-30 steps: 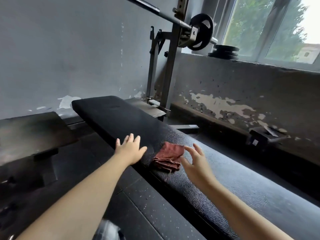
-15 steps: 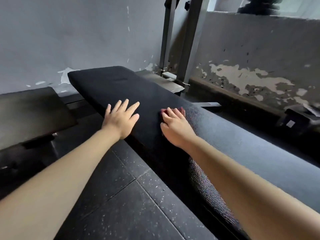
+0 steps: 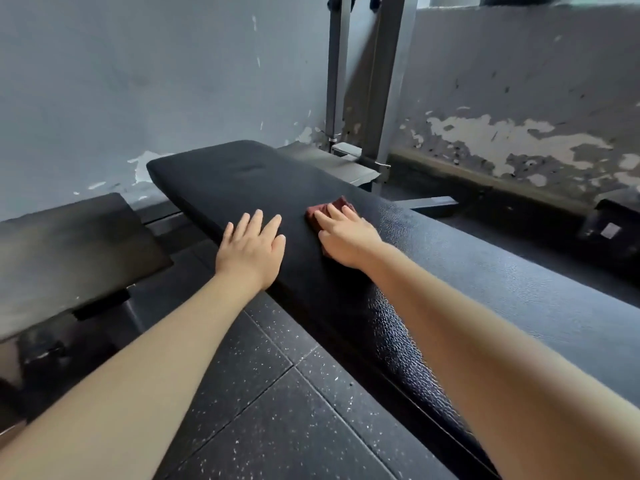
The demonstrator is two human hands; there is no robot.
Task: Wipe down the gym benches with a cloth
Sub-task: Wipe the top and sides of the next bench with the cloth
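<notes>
A long black padded gym bench runs from the far left to the near right. A folded dark red cloth lies on its top, mostly covered by my right hand, which presses flat on it with the fingers pointing away from me. My left hand rests flat on the bench's near edge just left of the cloth, fingers spread, holding nothing.
A second dark bench pad stands lower at the left. Grey steel rack uprights rise behind the bench by the peeling wall. A dark bracket sits at the right. Speckled black rubber floor tiles lie below.
My right hand came down onto the cloth and has slid it a little farther along the bench. The left hand stays flat on the edge. The view dropped toward the bench.
</notes>
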